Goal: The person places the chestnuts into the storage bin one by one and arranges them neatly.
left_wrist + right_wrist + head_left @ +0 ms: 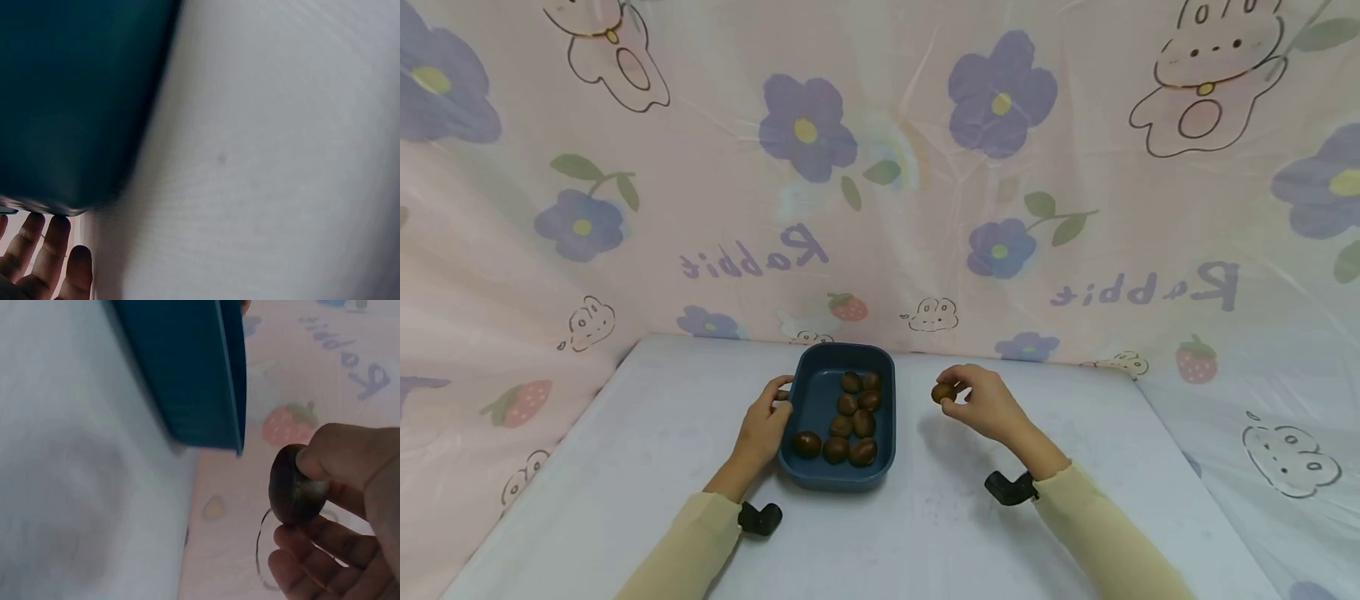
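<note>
Near the middle of the table, a dark blue rectangular tray [800, 479] holds several glossy brown chestnuts [863, 423], mostly along its right side and near end. My left hand [763, 427] is at the tray's left side, its fingertips [57, 226] touching the outer wall in the left wrist view. To the right of the tray and above the table, my right hand [992, 406] pinches one chestnut [292, 487] between thumb and fingers. That chestnut is apart from the tray.
A white table [970, 533] lies under both hands. Behind it hangs a pink cloth [895, 225] printed with flowers and rabbits. Each wrist wears a small black device, one at the left cuff [760, 518] and one at the right [1009, 488].
</note>
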Motion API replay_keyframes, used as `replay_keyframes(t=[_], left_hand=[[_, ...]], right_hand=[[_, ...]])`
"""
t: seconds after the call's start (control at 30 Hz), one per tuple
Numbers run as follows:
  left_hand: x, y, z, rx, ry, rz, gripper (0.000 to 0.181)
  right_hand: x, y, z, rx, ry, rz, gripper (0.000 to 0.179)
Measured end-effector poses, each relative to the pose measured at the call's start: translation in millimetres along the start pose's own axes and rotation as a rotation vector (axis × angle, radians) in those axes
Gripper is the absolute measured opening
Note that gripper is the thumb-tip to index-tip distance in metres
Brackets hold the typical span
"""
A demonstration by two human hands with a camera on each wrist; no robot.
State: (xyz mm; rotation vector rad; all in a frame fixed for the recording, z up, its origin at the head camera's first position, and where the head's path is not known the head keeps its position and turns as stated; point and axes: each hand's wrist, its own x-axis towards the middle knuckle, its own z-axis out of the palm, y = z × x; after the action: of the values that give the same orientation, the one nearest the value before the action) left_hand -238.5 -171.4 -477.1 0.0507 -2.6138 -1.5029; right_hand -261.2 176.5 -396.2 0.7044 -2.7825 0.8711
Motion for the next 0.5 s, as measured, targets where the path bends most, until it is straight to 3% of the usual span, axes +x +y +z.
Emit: replay_keyframes(t=[0.5], left_hand=[[-0.8,0.1,-0.6,0.007,0.0,0.007,0.047]], right_hand=[[10.5,-48,24,0.094,-0.024,-0.099,0.026]])
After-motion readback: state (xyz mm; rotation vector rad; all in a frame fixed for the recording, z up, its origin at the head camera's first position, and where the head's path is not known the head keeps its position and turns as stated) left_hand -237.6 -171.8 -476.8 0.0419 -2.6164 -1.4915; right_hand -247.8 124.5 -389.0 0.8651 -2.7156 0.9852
